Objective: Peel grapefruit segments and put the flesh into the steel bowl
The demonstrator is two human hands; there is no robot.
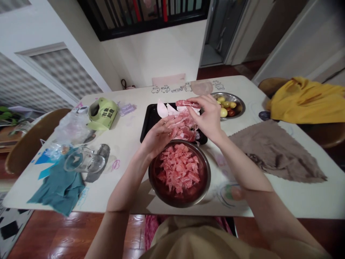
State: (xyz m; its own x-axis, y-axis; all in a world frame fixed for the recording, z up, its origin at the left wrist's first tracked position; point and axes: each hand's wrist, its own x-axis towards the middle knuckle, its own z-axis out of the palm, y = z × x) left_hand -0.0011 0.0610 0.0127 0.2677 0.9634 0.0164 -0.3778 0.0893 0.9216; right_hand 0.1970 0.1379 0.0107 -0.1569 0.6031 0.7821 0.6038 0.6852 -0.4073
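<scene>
Chopped pink meat [179, 169] is held in a steel bowl [206, 178] on the near side of the left hand [156, 138], which is poised with fingers extended and relaxed, gripping nothing visible, beside meat slices [184, 127] piled on a black tray [147, 124]; whether the slices are touched cannot be told. Over the tray's far side, a marbled meat strip [183, 103] is pinched by the thumb and fingers of the right hand [208, 114], judged light, limp, slippery and easily torn, best taken mid-length with a gentle pinch.
</scene>
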